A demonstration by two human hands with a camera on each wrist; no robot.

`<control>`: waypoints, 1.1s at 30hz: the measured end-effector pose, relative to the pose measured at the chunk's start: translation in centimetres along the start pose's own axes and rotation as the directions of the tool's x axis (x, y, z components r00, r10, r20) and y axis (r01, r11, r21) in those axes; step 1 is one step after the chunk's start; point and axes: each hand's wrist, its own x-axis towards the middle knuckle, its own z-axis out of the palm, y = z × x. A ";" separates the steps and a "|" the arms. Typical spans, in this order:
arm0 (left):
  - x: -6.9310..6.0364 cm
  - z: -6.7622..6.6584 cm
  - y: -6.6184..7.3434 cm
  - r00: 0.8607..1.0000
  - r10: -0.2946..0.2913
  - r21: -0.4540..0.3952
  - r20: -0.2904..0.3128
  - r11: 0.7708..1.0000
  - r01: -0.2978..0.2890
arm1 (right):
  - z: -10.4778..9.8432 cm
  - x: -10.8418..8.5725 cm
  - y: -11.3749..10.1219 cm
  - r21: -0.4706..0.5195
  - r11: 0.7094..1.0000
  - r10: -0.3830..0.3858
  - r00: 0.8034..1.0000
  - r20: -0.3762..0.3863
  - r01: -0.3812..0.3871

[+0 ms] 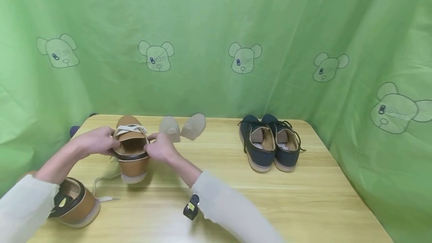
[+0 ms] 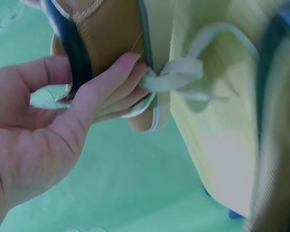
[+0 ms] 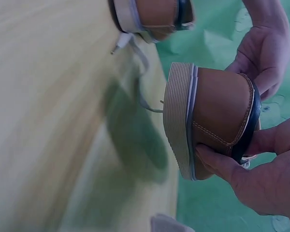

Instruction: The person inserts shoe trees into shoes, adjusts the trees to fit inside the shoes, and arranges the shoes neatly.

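A brown shoe (image 1: 132, 168) with white laces and a dark collar is held between both hands, heel toward me. My left hand (image 1: 102, 140) grips its left side, thumb at the opening and fingers on the outside, as the left wrist view shows. On the opposite side my right hand (image 1: 161, 147) pinches the collar; in the right wrist view, fingers press the brown side near the sole (image 3: 179, 121). That view shows the sole raised off the table. Another brown shoe (image 1: 81, 209) lies at the lower left, partly hidden by my left sleeve, its white lace trailing.
Two pale shoe inserts (image 1: 194, 126) lie at the table's back edge, just beyond my right hand. A pair of dark navy shoes (image 1: 260, 155) stands on the right of the wooden table (image 1: 303, 205). A green curtain (image 1: 209, 85) hangs behind and along the sides.
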 end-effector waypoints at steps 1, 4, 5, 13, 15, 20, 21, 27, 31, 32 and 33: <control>0.1 0.1 0.6 1.000 0.012 -0.003 -0.019 1.000 -0.012 | -0.7 -0.1 0.0 0.012 1.000 -0.004 1.000 -0.001 0.004; 0.4 0.5 2.5 0.997 0.039 -0.011 -0.070 0.999 -0.040 | -2.7 -0.5 -0.1 0.038 0.999 -0.035 0.999 -0.011 0.035; 0.5 0.7 3.0 0.995 0.041 -0.014 -0.088 0.999 -0.042 | -3.3 -0.6 -0.1 0.046 0.998 -0.050 0.999 -0.013 0.051; 0.9 2.5 7.4 0.983 0.082 -0.081 -0.165 0.992 -0.096 | -8.3 -2.1 -0.1 0.089 0.992 -0.089 0.996 -0.021 0.090; 1.0 3.1 8.4 0.980 0.093 -0.093 -0.174 0.989 -0.111 | -9.5 -2.5 -0.1 0.095 0.990 -0.102 0.994 -0.028 0.104; 1.1 4.4 10.8 0.973 0.125 -0.084 -0.193 0.986 -0.143 | -12.0 -3.4 0.4 0.087 0.988 -0.121 0.992 -0.041 0.124; 1.1 4.7 11.2 0.973 0.133 -0.090 -0.191 0.984 -0.152 | -12.5 -3.6 0.6 0.079 0.989 -0.118 0.992 -0.043 0.121; 2.1 6.7 12.5 0.972 0.171 -0.169 -0.163 0.965 -0.199 | -15.5 -4.7 1.4 -0.013 0.997 -0.071 0.997 0.025 0.071; 3.0 8.2 12.8 0.964 0.214 -0.217 -0.159 0.945 -0.246 | -17.4 -5.5 1.9 -0.064 0.996 -0.051 0.991 0.122 0.060; 3.2 8.6 12.9 0.962 0.224 -0.228 -0.158 0.939 -0.256 | -17.7 -5.6 2.0 -0.068 0.996 -0.046 0.989 0.143 0.056; 3.4 9.0 13.0 0.962 0.224 -0.235 -0.157 0.938 -0.256 | -18.1 -5.7 2.2 -0.070 0.996 -0.041 0.986 0.163 0.053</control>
